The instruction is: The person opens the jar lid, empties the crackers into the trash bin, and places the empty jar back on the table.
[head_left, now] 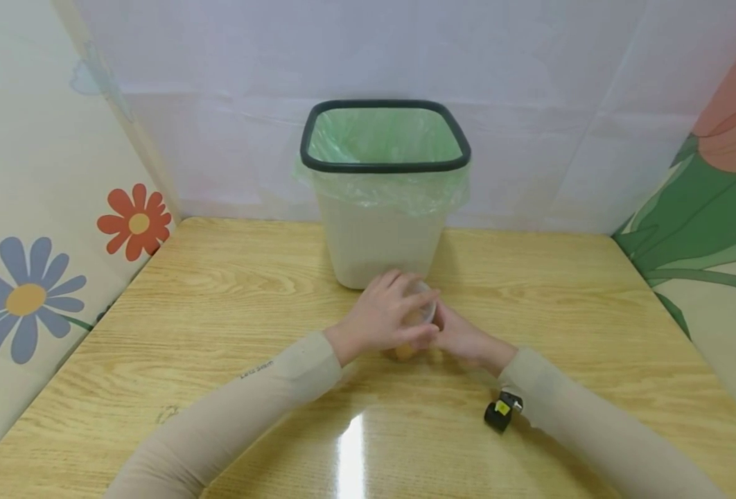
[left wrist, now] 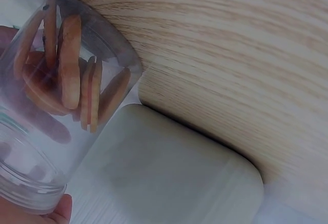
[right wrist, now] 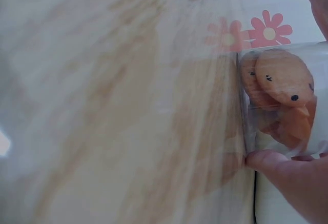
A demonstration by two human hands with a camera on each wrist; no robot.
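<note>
A clear, round jar (left wrist: 110, 34) with several round, brownish cookies (left wrist: 72, 60) inside stands on the table in front of the bin. From above, my left hand (head_left: 389, 315) grips its clear lid (left wrist: 33, 190), fingers spread round the rim. My right hand (head_left: 464, 336) holds the jar's side low down, and its thumb (right wrist: 269, 162) presses near the base in the right wrist view. Dark specks show on the cookies (right wrist: 284, 78). In the head view, the left hand hides most of the jar.
Just behind the jar stands a whitish bin (head_left: 380, 229) with a black rim (head_left: 387, 168) and a green liner bag (head_left: 387, 135). The wooden table (head_left: 218, 291) meets white sheeting at the back and flower-patterned walls at both sides. A black wrist camera (head_left: 502, 411) sits by my right sleeve.
</note>
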